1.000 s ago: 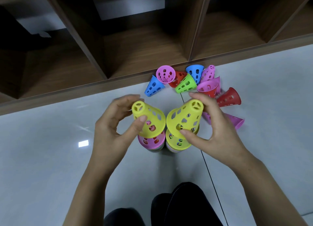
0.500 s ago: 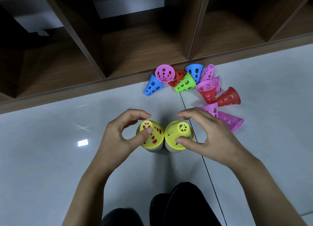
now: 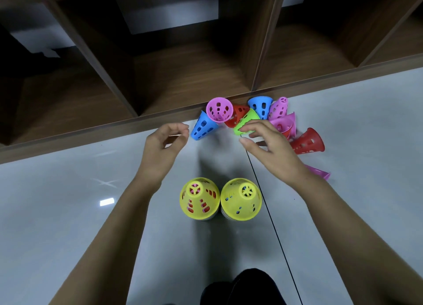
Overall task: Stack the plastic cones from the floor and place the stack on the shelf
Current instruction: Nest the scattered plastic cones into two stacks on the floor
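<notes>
I read two stacks standing upright on the floor (image 3: 68,201) close in front of me, side by side and touching. These are the left stack (image 3: 199,198) and the right stack (image 3: 241,199). Each is capped by a yellow cone with its narrow end up, and other colours show through the holes. Both hands are off the stacks and well forward, at the loose cones.

The left hand (image 3: 163,142) hovers just beside the lying blue cone (image 3: 203,127). Its fingers (image 3: 180,127) are loosely curled, thumb near the index, holding nothing. The right hand (image 3: 272,149) is spread over the green cone (image 3: 246,120) with its fingers wide. The tips are at the cone's rim — I cannot tell whether they touch it.

The loose pile lies against the front edge of the shelf (image 3: 183,80):
- a pink cone (image 3: 219,109) with its mouth towards me
- a red cone (image 3: 237,117) behind the green one
- a second blue cone (image 3: 261,105)
- a tilted pink cone (image 3: 278,109)
- a nested pink pair (image 3: 283,124), partly hidden by the right hand
- a side-lying red cone (image 3: 307,142)
- a far pink cone (image 3: 319,173), mostly behind the right wrist

A dark floor joint (image 3: 270,213) runs past the right stack. Dark knees (image 3: 242,286) fill the bottom edge.
</notes>
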